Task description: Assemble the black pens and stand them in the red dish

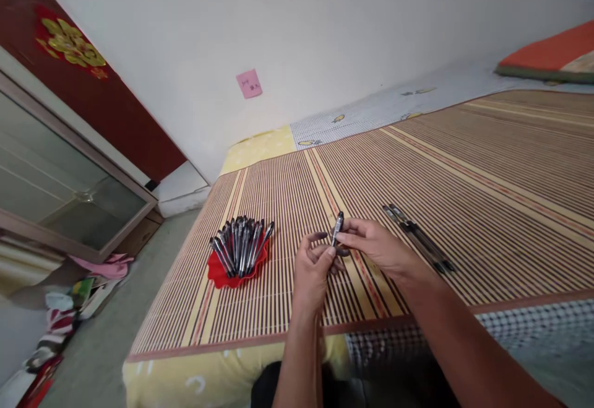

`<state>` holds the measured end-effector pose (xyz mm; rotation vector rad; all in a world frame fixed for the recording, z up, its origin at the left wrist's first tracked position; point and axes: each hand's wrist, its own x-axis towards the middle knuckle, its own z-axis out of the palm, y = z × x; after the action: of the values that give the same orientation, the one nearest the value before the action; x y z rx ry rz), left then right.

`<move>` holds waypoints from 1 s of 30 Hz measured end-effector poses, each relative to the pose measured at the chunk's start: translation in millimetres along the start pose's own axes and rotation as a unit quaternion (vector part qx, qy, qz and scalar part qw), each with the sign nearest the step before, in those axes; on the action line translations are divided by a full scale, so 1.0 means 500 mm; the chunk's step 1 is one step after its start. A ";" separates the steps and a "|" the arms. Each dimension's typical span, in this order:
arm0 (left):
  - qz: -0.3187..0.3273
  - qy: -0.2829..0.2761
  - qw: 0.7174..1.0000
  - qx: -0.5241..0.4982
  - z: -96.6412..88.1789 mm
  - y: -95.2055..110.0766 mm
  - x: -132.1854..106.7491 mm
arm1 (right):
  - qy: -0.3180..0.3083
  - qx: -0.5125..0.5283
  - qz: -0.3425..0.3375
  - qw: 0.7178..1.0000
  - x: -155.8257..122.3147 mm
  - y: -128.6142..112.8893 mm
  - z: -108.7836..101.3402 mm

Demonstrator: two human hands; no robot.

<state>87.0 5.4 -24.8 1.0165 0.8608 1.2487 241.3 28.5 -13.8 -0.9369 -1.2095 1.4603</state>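
Observation:
Over the middle of the striped mat, a dark pen (338,227) stands nearly upright between both hands. My left hand (316,259) pinches its lower part between thumb and fingers. My right hand (366,241) has its thumb and fingers closed on the pen a little higher up. Dark smudges show on several fingertips. To the left, a red scalloped tray (218,278) bears a pile of black-capped clear pens (241,241). On the right, a couple of similar pens (420,238) lie side by side on the mat, slanting toward me.
The striped bamboo mat (278,210) covers a bed against a white wall. A pink note (249,83) is stuck on the wall. An orange folded item (552,52) lies at the far right. Shoes and cloths (69,309) sit on the floor at left, beside a glass-panelled door (69,173).

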 end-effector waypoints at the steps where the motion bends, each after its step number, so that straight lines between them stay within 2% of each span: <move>1: 0.005 0.003 1.000 0.003 0.000 0.000 0.000 | -0.002 0.003 -0.003 1.000 0.001 0.000 0.001; 11: 0.019 0.029 0.999 0.040 0.007 0.000 0.001 | -0.002 0.011 -0.024 1.000 0.006 0.000 0.012; 16: -0.017 -0.003 0.998 0.052 0.008 0.013 -0.002 | 0.041 0.037 -0.011 0.998 0.005 0.002 0.007; 22: -0.001 -0.015 0.984 0.179 -0.007 0.020 -0.002 | 0.092 0.031 -0.001 0.995 0.003 -0.004 -0.011; 27: 0.030 0.022 0.971 0.238 -0.024 0.032 -0.001 | 0.086 0.000 0.000 0.996 0.005 -0.003 -0.006; 30: 0.068 0.087 0.952 0.285 -0.058 0.053 0.004 | 0.084 -0.025 0.002 0.996 0.006 0.006 -0.013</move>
<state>51.3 12.2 -9.3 1.4560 1.3559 1.2440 246.0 32.9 -18.0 -1.0754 -1.1244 1.3309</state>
